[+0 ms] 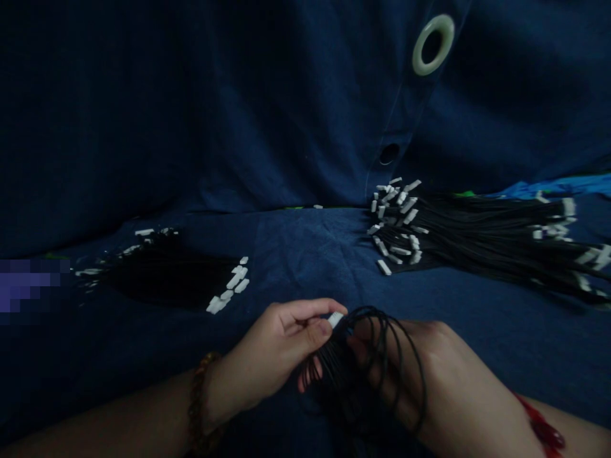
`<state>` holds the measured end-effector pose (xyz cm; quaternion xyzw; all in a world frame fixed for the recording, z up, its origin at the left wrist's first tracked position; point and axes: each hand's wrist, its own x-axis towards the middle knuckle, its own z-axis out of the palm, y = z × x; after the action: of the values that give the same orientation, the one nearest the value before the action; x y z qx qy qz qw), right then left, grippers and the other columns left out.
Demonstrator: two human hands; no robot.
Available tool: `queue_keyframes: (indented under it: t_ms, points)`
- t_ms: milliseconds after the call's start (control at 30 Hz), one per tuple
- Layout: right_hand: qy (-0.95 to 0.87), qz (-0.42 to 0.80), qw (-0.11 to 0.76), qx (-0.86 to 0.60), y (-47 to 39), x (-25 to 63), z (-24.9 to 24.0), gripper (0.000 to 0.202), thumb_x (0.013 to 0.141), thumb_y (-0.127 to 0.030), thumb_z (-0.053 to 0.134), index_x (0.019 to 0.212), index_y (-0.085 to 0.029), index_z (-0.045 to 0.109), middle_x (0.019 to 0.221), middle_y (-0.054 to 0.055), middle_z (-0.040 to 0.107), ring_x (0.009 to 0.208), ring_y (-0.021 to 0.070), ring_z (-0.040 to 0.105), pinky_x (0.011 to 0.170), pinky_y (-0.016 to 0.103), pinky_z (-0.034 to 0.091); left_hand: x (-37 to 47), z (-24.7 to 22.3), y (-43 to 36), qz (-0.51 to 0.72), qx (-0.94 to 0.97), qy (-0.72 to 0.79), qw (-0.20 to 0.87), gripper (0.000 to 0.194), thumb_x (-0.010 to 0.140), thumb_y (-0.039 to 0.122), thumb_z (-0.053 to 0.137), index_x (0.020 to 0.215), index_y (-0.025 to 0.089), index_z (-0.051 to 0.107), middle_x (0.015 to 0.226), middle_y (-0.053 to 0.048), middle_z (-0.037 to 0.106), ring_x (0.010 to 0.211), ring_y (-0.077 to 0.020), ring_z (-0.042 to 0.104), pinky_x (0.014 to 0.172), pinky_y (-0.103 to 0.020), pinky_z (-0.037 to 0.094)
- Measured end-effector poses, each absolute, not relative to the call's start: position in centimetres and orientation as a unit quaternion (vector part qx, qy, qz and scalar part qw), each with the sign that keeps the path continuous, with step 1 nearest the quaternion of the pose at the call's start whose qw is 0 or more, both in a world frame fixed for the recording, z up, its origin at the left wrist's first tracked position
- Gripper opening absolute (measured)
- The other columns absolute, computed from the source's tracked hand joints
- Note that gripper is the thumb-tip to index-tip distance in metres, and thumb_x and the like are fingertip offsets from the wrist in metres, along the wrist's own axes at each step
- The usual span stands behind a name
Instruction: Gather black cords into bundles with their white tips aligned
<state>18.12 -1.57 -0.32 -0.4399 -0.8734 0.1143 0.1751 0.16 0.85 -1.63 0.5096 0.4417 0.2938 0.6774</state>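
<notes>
Left hand (pixel 281 346): fingers clamped on small white rectangular connector (pixel 336 319), 6 o'clock of bench. Right hand (pixel 429 362) at black cable loops (pixel 387 318); grip unclear. Best: pinch connector body, spare wires.

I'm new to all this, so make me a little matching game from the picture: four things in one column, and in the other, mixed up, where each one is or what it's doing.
Things
1. Left hand
2. Red band
3. Pale ring
4. Beaded bracelet

Places and states
A. Set in the hanging blue cloth
B. Around the wrist of the left hand
C. Pinching a white plug between thumb and finger
D. Around the wrist of the right hand

Right pairs: 1-C, 2-D, 3-A, 4-B
</notes>
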Motion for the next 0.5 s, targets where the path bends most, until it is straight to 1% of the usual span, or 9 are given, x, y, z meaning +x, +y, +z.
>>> queue_keyframes:
  t_ms: [100,200,300,367,467,500]
  points:
    - [-0.865,0.123,0.158,-0.459,-1.1,18.2,0.2,0.023,0.086,-0.017,0.033,0.079,-0.017,0.054,0.064,0.003,0.059,0.053,0.0153,0.056,0.048,0.025,0.040,0.3,-1.4,0.8,0.302,0.498,0.438,0.685,0.030,0.077,0.037,0.058,0.102,0.020,0.064,0.055,0.001,0.053,0.042,-0.0066,0.045,0.037,-0.014,0.035]
    - [-0.843,0.139,0.147,-0.498,-0.3,19.0,1.8,0.016,0.085,-0.023,0.042,0.076,-0.021,0.056,0.060,0.000,0.058,0.050,0.0137,0.055,0.045,0.023,0.039,0.4,-0.8,0.8,0.321,0.473,0.415,0.708,0.027,0.077,0.034,0.058,0.098,0.019,0.064,0.058,0.001,0.053,0.042,-0.0062,0.045,0.037,-0.015,0.033]
    - [-0.849,0.120,0.165,-0.487,0.2,20.3,3.2,0.004,0.078,-0.023,0.053,0.074,-0.024,0.055,0.052,-0.004,0.054,0.042,0.0121,0.051,0.036,0.021,0.031,0.3,-0.6,0.8,0.358,0.456,0.402,0.708,0.027,0.076,0.034,0.059,0.097,0.017,0.063,0.057,0.001,0.051,0.043,-0.0063,0.045,0.038,-0.016,0.033]
    - [-0.862,0.074,0.174,-0.471,-0.3,21.1,3.3,0.004,0.075,-0.022,0.056,0.078,-0.025,0.055,0.057,-0.003,0.056,0.043,0.0119,0.052,0.035,0.022,0.030,0.2,-0.8,0.9,0.365,0.453,0.402,0.708,0.030,0.075,0.035,0.060,0.099,0.016,0.062,0.058,0.001,0.050,0.043,-0.0061,0.044,0.038,-0.016,0.033]
    - [-0.867,0.000,0.194,-0.460,-2.3,21.7,1.4,0.017,0.074,-0.026,0.057,0.091,-0.027,0.057,0.074,-0.001,0.062,0.044,0.0120,0.052,0.040,0.025,0.034,0.1,-1.3,1.1,0.349,0.457,0.399,0.715,0.037,0.074,0.039,0.061,0.103,0.016,0.061,0.057,0.001,0.049,0.044,-0.0070,0.043,0.038,-0.016,0.033]
    - [-0.863,0.000,0.209,-0.460,-3.1,21.7,0.4,0.018,0.074,-0.027,0.056,0.091,-0.028,0.059,0.074,0.000,0.063,0.043,0.0118,0.050,0.040,0.026,0.033,0.1,-1.4,1.2,0.347,0.458,0.399,0.715,0.039,0.073,0.040,0.061,0.103,0.016,0.061,0.057,0.001,0.048,0.045,-0.0074,0.044,0.037,-0.016,0.033]
